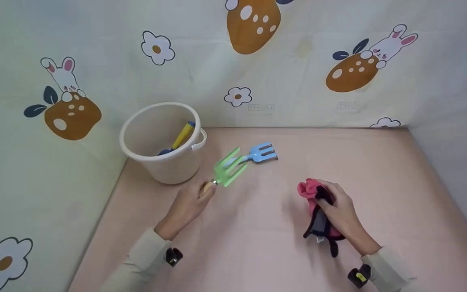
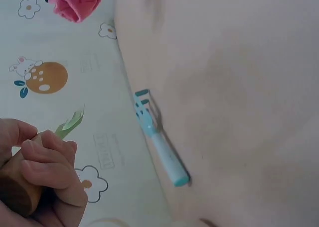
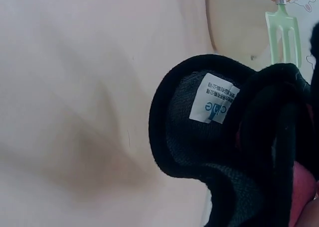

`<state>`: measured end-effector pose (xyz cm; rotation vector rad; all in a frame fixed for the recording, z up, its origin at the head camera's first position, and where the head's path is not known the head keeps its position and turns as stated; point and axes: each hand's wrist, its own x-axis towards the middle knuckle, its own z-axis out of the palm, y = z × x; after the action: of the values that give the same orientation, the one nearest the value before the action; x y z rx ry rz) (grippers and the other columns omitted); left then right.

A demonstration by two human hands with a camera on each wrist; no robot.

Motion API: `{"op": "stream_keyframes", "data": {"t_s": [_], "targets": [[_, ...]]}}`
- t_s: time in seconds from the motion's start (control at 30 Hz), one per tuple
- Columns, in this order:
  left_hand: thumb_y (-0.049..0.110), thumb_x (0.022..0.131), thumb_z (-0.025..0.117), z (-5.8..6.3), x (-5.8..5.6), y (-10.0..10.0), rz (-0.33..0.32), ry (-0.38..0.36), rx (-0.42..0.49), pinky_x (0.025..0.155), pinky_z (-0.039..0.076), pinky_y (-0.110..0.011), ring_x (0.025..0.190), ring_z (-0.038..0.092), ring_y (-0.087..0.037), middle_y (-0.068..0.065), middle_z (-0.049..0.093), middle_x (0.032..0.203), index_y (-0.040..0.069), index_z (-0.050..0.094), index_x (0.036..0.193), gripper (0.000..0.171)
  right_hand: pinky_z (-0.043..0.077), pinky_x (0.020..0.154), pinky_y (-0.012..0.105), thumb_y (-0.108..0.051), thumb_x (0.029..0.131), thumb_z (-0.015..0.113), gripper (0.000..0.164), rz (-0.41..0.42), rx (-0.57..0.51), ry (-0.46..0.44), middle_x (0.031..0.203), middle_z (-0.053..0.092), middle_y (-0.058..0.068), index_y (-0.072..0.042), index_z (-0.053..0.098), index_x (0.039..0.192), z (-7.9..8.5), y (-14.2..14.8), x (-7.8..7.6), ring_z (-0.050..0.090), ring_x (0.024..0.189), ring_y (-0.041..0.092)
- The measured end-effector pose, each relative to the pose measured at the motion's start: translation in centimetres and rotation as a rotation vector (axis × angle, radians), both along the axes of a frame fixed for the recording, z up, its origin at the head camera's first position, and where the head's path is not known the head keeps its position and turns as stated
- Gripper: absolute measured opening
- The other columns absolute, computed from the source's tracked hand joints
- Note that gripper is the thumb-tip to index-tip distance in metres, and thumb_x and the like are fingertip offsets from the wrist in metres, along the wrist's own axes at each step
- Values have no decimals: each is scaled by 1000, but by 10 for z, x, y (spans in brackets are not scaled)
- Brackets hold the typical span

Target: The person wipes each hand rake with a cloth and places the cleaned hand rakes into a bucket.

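My left hand (image 1: 187,207) grips the wooden handle of a green garden hand fork (image 1: 226,172), its tines pointing up and away to the right. In the left wrist view, fingers (image 2: 47,170) curl round that handle. On the right, my right hand (image 1: 342,209) pinches a bunched pink cloth piece (image 1: 308,188) with black edging and a dark grey lining. A white printed label (image 3: 214,98) shows inside it in the right wrist view. Beyond the green fork, a light blue hand fork (image 1: 262,153) lies on the surface, its handle partly hidden by the green tines.
A white bucket (image 1: 172,172) with a side handle stands at the back left, by the patterned wall cloth (image 1: 201,73). Inside it leans a tool with a yellow handle (image 1: 183,136) and a blue lower part. A pink-beige surface (image 1: 249,235) stretches beneath both hands.
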<state>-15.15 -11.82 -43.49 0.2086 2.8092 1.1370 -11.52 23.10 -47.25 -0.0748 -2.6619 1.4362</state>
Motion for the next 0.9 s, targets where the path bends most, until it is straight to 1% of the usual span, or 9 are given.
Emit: {"op": "stream_keyframes", "data": {"t_s": [0.13,0.2,0.33,0.47,0.57,0.7,0.8,0.87,0.9], "targets": [[28,95,52,20,-10,-22,44,46,4,54,39,-22,62,47,-14,-4,52,72,3,60,103,28,35,102,37,-1,85,59,42,5,14,6,122,55,11,-10,55,126,0,1,2,49,121,25],[26,95,52,31,-15,-33,49,87,20,54,39,-22,63,47,-15,-6,53,74,2,60,98,26,35,101,32,-2,85,60,42,4,25,11,123,56,10,-10,56,125,0,1,3,49,121,23],[25,95,49,53,-23,-54,65,168,18,54,39,-23,62,47,-15,-10,59,78,0,61,98,28,34,98,19,-3,85,60,40,9,30,12,124,56,8,-11,56,124,0,2,5,49,122,22],[27,96,44,72,-30,-73,122,155,7,56,43,-24,63,52,-14,-14,64,89,-1,59,111,35,33,96,14,-3,85,61,40,10,23,5,125,56,8,-12,56,124,1,3,5,48,122,21],[31,96,43,83,-34,-85,176,128,16,59,45,-21,68,55,-15,-18,62,100,-1,55,119,42,34,96,15,-3,85,61,41,8,23,4,124,57,9,-11,56,124,0,3,6,49,121,21],[32,95,46,89,-41,-95,234,162,16,60,46,-18,74,61,-23,-21,60,112,-2,53,125,45,37,98,24,-2,84,62,41,18,30,8,121,57,8,-11,56,124,0,3,6,50,119,22],[30,94,47,88,-45,-99,261,185,10,64,47,-22,85,60,-29,-22,55,119,-2,52,126,46,38,98,32,-1,84,62,42,21,33,13,119,58,8,-11,57,124,-1,3,6,51,117,23],[28,94,48,85,-50,-99,281,198,1,72,47,-29,93,54,-31,-24,49,121,-3,52,124,43,38,98,29,-1,84,62,42,19,29,12,119,58,8,-11,57,124,-1,3,7,52,117,23],[27,94,49,84,-52,-99,287,205,-6,76,47,-33,95,51,-31,-24,47,121,-4,53,122,41,38,97,25,-1,84,62,41,19,22,9,120,58,8,-11,57,123,-1,3,7,51,117,23]]}}
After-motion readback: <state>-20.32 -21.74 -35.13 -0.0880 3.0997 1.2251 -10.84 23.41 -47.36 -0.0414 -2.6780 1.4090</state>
